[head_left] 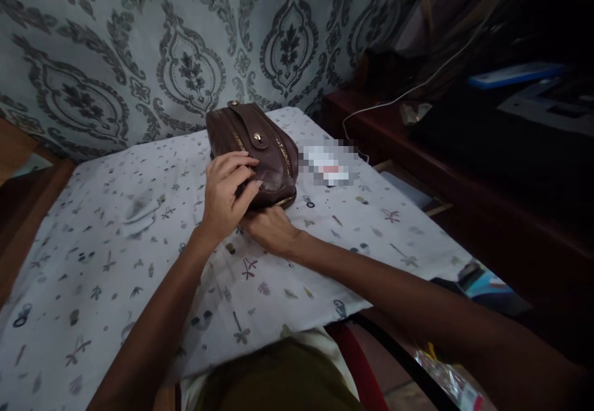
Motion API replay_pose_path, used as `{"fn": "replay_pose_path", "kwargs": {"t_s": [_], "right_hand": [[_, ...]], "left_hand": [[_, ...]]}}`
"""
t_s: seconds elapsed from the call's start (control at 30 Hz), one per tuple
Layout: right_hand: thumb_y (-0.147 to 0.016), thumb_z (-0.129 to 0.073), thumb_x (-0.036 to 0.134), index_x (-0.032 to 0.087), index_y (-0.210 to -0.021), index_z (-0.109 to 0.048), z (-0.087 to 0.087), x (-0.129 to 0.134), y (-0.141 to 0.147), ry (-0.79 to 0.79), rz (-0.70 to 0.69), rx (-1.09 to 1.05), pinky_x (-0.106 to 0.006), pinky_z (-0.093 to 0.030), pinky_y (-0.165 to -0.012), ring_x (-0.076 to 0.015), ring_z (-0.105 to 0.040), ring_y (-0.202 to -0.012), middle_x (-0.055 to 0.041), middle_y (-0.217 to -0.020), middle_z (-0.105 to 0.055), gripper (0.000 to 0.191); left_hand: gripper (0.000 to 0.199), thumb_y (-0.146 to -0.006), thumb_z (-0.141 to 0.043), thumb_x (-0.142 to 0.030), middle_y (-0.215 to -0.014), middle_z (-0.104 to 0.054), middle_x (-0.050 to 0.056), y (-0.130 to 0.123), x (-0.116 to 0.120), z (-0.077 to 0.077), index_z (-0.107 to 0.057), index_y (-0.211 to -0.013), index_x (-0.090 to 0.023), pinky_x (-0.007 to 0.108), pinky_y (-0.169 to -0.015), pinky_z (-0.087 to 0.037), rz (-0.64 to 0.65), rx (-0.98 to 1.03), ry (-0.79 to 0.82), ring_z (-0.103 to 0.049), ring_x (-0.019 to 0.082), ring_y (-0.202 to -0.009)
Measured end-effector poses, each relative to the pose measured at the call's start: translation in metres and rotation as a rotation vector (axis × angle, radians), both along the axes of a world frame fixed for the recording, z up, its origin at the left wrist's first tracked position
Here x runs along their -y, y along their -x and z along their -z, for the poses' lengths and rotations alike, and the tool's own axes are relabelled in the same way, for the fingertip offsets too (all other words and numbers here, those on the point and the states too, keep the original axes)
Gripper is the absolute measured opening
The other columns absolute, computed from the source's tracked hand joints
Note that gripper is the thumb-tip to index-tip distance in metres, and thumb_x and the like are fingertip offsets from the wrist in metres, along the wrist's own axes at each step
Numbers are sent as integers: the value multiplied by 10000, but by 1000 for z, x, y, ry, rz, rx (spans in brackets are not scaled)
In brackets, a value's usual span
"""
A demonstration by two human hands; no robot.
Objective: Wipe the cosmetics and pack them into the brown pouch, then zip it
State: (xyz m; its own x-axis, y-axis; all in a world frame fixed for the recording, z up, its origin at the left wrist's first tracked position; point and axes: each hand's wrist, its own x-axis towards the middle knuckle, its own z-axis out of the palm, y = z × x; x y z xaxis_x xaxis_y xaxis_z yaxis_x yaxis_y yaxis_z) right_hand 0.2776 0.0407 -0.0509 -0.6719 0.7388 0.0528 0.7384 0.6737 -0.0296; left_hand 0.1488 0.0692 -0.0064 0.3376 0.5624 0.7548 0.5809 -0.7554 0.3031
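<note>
A brown leather-look bag (pixel 273 166) with gold zips and a snapped strap (pixel 245 123) lies on the table near the wall. My left hand (pixel 227 191) rests on its near left side, fingers spread and bent over the top. Low at the bag's near end is my right hand (pixel 271 230), its fingers curled in against the bag's lower edge. The fingertips of that hand are hidden, so what they pinch does not show.
A patterned white cloth (pixel 139 262) covers the table. Right of the bag lies a small blurred-out item (pixel 329 166). A dark wooden desk (pixel 492 207) with a white cable (pixel 399 98) stands at the right. Patterned wallpaper (pixel 241 33) rises behind.
</note>
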Motion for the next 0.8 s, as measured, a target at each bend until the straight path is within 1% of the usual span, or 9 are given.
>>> {"fn": "replay_pose_path", "kwargs": {"t_s": [0.1,0.27,0.43,0.53,0.6,0.67,0.8], "right_hand": [[-975,-391,67,147,-1213,-634,0,-1,0,-32,-20,20,-266,-405,-596,-218,-698,-818,-123,-975,-742,349],[-971,-369,51,105,-1235,-590,2,0,0,-72,-49,52,-285,-458,-621,-217,-698,-822,-144,-981,-727,349],[-935,-423,42,99,-1298,-529,-1,4,-4,-75,-64,95,-297,-473,-613,-229,-695,-852,-140,-1003,-711,382],[-950,-385,35,116,-1317,-528,1,7,-6,-118,-7,58,-306,-453,-606,-231,-688,-845,-135,-1004,-701,403],[-964,-367,39,139,-1267,-574,4,8,-7,-147,18,14,-300,-430,-607,-215,-675,-839,-125,-1007,-694,380],[-976,-381,56,156,-1203,-618,8,9,-9,-178,14,-37,-286,-400,-604,-192,-656,-845,-112,-1023,-683,342],[-998,-384,84,152,-1089,-673,15,9,-14,-260,32,-144,-276,-332,-570,-158,-607,-816,-100,-1011,-658,310]], "left_hand": [[111,-917,-572,-243,-1075,-739,60,0,0,-1,-606,-812,-231,490,-1018,-436,10,-3,-10,-612,265,-1143],[130,-917,-580,-229,-1066,-740,69,0,0,-1,-587,-787,-223,498,-1012,-442,16,3,-27,-617,268,-1127],[127,-912,-583,-243,-1063,-741,60,-1,-1,0,-595,-786,-227,506,-1009,-443,13,14,-16,-617,269,-1126],[119,-907,-585,-241,-1072,-740,56,-1,0,-1,-595,-788,-232,506,-1019,-441,10,12,-11,-616,267,-1125],[119,-907,-582,-237,-1070,-741,59,-1,0,-1,-591,-789,-233,504,-1019,-442,7,3,-12,-615,268,-1132],[125,-911,-574,-245,-1065,-741,59,-1,0,-1,-590,-788,-237,501,-1017,-444,0,-3,-16,-616,268,-1136],[132,-915,-564,-270,-1072,-742,55,0,0,-1,-591,-788,-243,489,-1020,-447,-8,-7,-7,-616,264,-1146]]}}
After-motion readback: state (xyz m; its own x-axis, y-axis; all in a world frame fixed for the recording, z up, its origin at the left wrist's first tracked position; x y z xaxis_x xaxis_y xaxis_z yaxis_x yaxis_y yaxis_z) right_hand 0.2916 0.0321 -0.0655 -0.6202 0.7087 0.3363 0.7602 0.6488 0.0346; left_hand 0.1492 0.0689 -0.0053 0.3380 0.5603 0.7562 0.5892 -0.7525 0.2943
